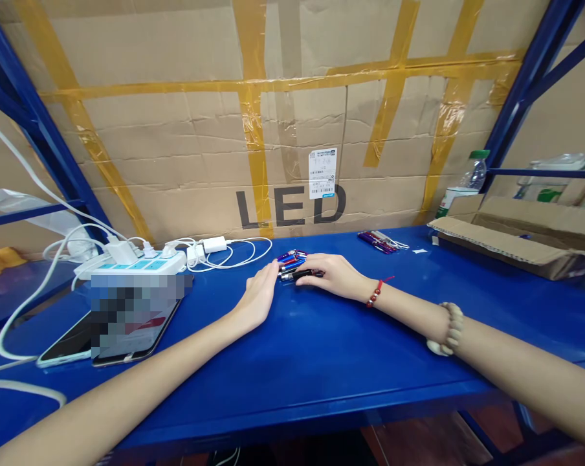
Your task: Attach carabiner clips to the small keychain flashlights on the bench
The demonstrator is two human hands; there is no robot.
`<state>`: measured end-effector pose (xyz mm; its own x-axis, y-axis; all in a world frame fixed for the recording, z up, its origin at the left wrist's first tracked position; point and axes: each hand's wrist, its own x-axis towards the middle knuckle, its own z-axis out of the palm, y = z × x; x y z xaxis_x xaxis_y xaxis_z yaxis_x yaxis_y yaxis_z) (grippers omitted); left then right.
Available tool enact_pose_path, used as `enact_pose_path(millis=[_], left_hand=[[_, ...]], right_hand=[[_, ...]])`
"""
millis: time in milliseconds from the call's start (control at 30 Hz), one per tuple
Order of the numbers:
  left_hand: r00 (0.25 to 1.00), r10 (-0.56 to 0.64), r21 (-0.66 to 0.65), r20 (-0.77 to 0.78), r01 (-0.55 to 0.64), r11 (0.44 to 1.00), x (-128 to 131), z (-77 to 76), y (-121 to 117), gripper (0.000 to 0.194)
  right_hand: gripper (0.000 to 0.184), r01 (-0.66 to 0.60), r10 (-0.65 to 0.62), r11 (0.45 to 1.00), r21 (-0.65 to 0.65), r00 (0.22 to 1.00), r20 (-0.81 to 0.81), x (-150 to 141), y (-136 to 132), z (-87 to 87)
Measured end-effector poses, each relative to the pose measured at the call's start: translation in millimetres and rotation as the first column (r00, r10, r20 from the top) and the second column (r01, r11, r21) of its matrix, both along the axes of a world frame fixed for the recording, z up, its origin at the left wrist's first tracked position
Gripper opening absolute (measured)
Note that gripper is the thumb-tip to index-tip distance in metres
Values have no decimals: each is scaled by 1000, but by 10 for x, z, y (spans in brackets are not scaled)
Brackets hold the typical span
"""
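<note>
A small pile of short pen-like sticks (292,260), red, blue and black with metal ends, lies on the blue metal table (321,349) near its middle. My left hand (259,294) rests on edge at the pile's left side, fingers straight and together against the sticks. My right hand (334,273) lies on the pile's right side, fingers curled over a black stick (302,274). The pile sits between the two hands. A red bead bracelet and a pale bead bracelet are on my right forearm.
A white power strip (132,264) with chargers and white cables sits at the left, with two phones (103,336) in front of it. A second bundle of sticks (377,241) lies further back right. An open cardboard box (516,236) and a water bottle (462,184) stand at the right. A taped cardboard wall closes the back.
</note>
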<state>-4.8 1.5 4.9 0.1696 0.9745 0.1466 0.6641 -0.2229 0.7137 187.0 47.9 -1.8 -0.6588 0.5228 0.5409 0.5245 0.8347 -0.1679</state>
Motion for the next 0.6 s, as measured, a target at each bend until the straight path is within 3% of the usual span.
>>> enact_pose_path(millis=[600], left_hand=[[1000,7,23,-15,-7,1000,2,-10,2,62]], right_hand=[[25,1,-1,1000,-4,1000,5,5,-8,17]])
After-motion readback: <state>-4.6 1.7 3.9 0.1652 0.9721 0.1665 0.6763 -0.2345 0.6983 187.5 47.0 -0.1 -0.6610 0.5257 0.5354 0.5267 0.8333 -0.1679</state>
